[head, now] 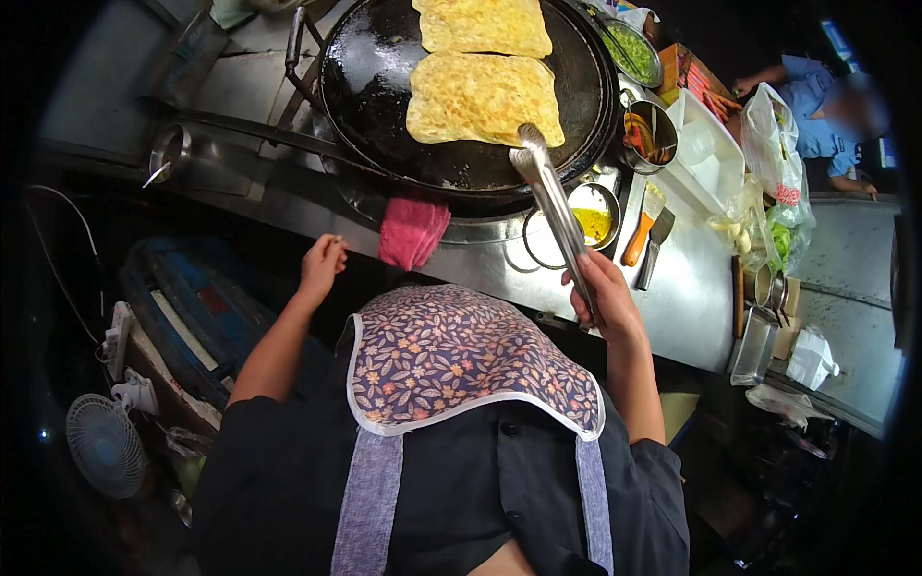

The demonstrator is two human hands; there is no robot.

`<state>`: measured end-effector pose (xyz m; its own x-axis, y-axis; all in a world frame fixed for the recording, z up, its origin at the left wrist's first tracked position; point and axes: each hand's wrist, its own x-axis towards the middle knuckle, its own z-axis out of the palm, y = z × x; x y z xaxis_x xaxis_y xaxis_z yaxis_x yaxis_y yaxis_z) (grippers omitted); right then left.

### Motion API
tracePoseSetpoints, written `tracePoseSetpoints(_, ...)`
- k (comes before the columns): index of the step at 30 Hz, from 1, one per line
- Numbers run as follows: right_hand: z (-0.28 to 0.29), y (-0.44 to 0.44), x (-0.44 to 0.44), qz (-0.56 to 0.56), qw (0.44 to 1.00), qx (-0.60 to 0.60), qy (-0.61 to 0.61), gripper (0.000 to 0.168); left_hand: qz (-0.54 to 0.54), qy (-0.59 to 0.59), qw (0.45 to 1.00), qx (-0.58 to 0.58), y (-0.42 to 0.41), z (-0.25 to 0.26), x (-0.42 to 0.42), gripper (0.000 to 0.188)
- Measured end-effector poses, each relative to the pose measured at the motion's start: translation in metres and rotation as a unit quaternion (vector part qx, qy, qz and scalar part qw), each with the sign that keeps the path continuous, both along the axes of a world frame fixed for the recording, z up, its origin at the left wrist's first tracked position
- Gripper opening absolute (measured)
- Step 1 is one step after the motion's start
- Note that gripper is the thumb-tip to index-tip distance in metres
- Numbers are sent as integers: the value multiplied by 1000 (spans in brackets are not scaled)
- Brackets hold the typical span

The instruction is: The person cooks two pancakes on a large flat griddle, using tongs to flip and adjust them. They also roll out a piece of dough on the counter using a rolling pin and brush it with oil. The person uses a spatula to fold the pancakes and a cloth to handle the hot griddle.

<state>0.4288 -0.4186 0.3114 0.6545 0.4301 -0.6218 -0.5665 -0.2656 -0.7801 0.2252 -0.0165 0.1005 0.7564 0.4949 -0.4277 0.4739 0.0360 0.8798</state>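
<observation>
My right hand (603, 291) grips a pair of metal tongs (558, 201) by the handle end. The tongs' scalloped tips reach over the near right edge of a golden flatbread (482, 97) on a round black griddle (367, 115); whether they touch it I cannot tell. A second flatbread (482, 25) lies just beyond, cut off by the top of the picture. My left hand (324, 265) hangs in front of the counter with its fingers curled and nothing seen in them. To its right, a folded pink cloth (413, 232) drapes over the counter's edge.
Right of the griddle are a pan of yellow liquid (595, 219), an orange-handled brush (641, 230), a scraper (655, 248), a metal sauce pot (650, 137), a white tray (709, 144) and a bowl of chopped greens (630, 50). A person in blue (810, 108) stands beyond. A fan (106, 446) is lower left.
</observation>
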Motion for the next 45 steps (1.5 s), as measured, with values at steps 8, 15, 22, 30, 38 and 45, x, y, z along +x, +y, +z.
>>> tracePoseSetpoints(8,-62,93,62,-157,979,126,-29,27,-27,250,968,-25,36,-97,-122,46)
tracePoseSetpoints(15,36,70,64,-48,947,20,-317,48,26,287,956,-50,31,-90,-158,48)
tracePoseSetpoints(22,-6,119,48,168,725,-374,-553,53,52,248,963,-95,37,-107,-143,46)
tracePoseSetpoints(30,-27,127,26,220,762,-288,-536,61,44,232,968,-89,39,-95,-124,47)
tracePoseSetpoints(38,-50,138,52,199,797,-254,-510,57,-25,283,958,-43,29,-93,-157,53)
tracePoseSetpoints(45,-60,74,93,166,684,-463,-539,62,34,262,961,-78,38,-110,-151,48)
